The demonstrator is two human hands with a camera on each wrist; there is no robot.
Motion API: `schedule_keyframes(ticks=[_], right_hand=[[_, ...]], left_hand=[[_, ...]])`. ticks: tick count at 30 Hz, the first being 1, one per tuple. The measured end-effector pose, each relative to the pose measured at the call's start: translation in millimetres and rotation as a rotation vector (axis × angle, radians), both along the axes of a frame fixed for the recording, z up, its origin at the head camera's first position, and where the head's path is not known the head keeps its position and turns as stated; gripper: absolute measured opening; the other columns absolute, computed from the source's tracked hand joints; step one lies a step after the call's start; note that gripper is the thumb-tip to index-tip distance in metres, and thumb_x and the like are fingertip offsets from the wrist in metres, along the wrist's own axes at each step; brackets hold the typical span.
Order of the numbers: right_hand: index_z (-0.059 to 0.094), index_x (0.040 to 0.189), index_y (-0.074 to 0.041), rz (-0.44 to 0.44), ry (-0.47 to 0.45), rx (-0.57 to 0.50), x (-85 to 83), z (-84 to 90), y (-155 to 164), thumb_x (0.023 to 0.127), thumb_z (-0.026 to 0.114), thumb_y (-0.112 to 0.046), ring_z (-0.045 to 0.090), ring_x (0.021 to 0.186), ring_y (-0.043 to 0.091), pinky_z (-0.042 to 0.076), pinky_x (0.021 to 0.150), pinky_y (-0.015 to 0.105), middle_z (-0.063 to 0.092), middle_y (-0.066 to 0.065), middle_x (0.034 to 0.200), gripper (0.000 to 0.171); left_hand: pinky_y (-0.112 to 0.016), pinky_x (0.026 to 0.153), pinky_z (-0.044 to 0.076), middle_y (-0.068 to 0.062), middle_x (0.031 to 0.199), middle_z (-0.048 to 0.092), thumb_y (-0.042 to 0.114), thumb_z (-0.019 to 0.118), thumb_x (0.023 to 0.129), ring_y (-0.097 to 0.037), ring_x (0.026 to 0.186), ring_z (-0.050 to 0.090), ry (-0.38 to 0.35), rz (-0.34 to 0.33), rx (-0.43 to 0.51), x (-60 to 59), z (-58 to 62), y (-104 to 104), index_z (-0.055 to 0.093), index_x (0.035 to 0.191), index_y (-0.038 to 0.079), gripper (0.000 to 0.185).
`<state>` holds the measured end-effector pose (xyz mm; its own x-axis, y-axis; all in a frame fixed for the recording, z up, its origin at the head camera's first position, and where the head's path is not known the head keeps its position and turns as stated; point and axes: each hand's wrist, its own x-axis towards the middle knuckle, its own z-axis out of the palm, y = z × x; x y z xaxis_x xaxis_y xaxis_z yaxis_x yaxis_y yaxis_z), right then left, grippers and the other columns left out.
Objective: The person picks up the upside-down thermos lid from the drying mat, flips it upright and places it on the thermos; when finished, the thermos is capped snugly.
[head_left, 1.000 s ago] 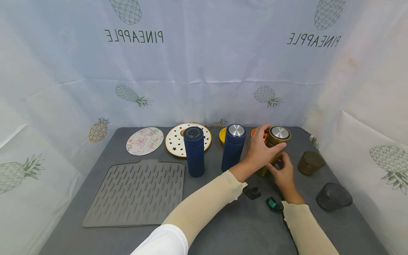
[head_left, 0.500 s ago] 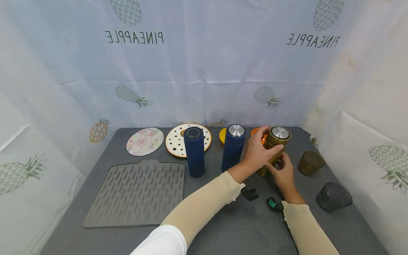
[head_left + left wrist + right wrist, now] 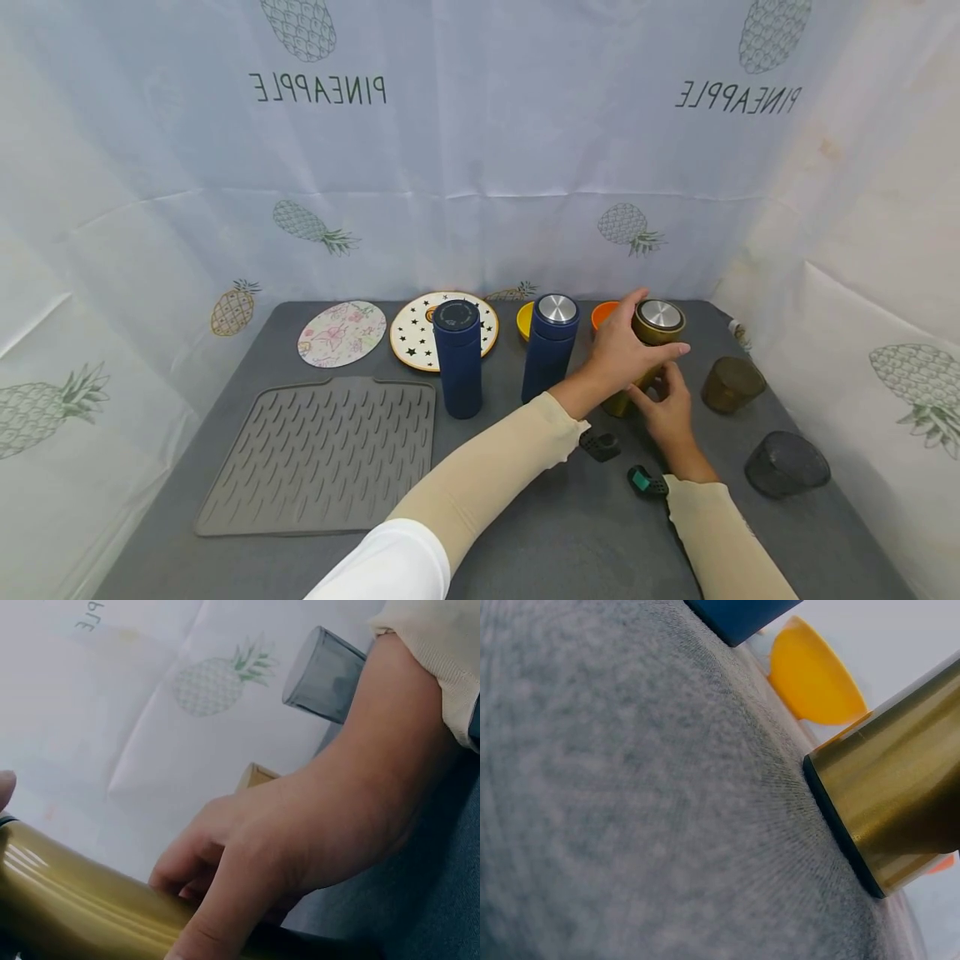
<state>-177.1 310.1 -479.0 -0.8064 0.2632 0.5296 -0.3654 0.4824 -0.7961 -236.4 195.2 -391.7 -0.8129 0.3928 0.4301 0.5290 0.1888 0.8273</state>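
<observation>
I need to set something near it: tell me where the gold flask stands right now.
In the head view the gold flask stands upright at the back right of the grey table, right of two blue flasks, left of a brown cup, gripped by both hands.

upright gold flask (image 3: 643, 350) with steel-topped lid, on grey table's far right

A gold metallic flask (image 3: 900, 780) with a dark base ring stands on the grey felt-like counter (image 3: 615, 825), filling the right side. Beyond it lies a yellow bowl (image 3: 810, 675), and a dark blue flask's (image 3: 739, 615) base shows at the top edge.
</observation>
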Motion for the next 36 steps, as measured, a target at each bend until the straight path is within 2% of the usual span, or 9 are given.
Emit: schedule_keyframes(ticks=[5,9,12,17,23,29,36], right_hand=[[0.05,0.133,0.005,-0.004,-0.009,-0.006,-10.6,-17.1,11,0.079,0.075,0.008,0.05,0.101,0.003,0.042,0.088,0.02,0.052,-0.008,0.113,0.06],[0.051,0.131,0.001,-0.006,-0.008,-0.018,-18.4,-28.3,19,0.079,0.077,0.004,0.051,0.102,0.005,0.041,0.088,0.017,0.054,-0.002,0.113,0.059],[0.052,0.131,0.0,-0.009,-0.007,-0.019,-19.3,-30.2,22,0.079,0.078,0.0,0.051,0.102,0.007,0.041,0.089,0.016,0.054,0.0,0.113,0.057],[0.051,0.132,-0.002,-0.02,-0.036,-0.019,-18.8,-29.9,23,0.081,0.078,-0.003,0.05,0.104,0.007,0.041,0.091,0.018,0.054,0.0,0.115,0.058],[0.05,0.134,0.002,-0.027,-0.052,-0.014,-14.8,-22.7,19,0.08,0.076,0.002,0.05,0.103,0.004,0.042,0.091,0.02,0.053,-0.002,0.116,0.061],[0.051,0.129,0.007,0.001,-0.015,-0.024,-2.3,-1.4,5,0.08,0.075,0.002,0.05,0.1,0.0,0.043,0.091,0.021,0.052,-0.008,0.111,0.055],[0.049,0.13,0.009,0.002,-0.024,-0.025,0.1,1.2,1,0.078,0.075,0.007,0.05,0.098,0.001,0.043,0.091,0.023,0.05,-0.012,0.107,0.058]], left_hand=[[-0.021,0.087,0.046,0.005,0.137,0.05,0.041,0.081,0.079,-0.006,0.114,0.053,0.019,0.022,0.013,-0.6,-1.8,0,0.036,0.149,0.024,0.085],[-0.017,0.088,0.045,0.003,0.135,0.049,0.037,0.081,0.08,-0.004,0.115,0.051,0.048,0.012,0.058,-0.5,-3.8,-3,0.036,0.148,0.019,0.083],[-0.019,0.089,0.045,0.003,0.131,0.05,0.034,0.08,0.081,-0.004,0.115,0.049,0.07,0.001,0.095,0.7,-4.8,-7,0.039,0.146,0.017,0.079],[-0.025,0.092,0.046,0.002,0.128,0.051,0.035,0.078,0.084,-0.004,0.115,0.049,0.121,0.037,0.103,4.0,-7.6,-13,0.045,0.14,0.015,0.069],[-0.021,0.091,0.046,0.001,0.128,0.055,0.032,0.072,0.09,-0.003,0.116,0.05,0.151,0.013,0.123,6.0,-12.0,-17,0.047,0.137,0.008,0.059],[-0.021,0.092,0.045,0.004,0.138,0.052,0.037,0.069,0.091,-0.004,0.12,0.05,0.1,-0.024,0.08,7.7,-10.1,-20,0.038,0.145,0.016,0.066],[-0.018,0.085,0.046,0.004,0.132,0.053,0.037,0.077,0.083,-0.005,0.109,0.055,0.023,-0.034,0.074,4.6,-6.2,-11,0.035,0.147,0.018,0.079]])
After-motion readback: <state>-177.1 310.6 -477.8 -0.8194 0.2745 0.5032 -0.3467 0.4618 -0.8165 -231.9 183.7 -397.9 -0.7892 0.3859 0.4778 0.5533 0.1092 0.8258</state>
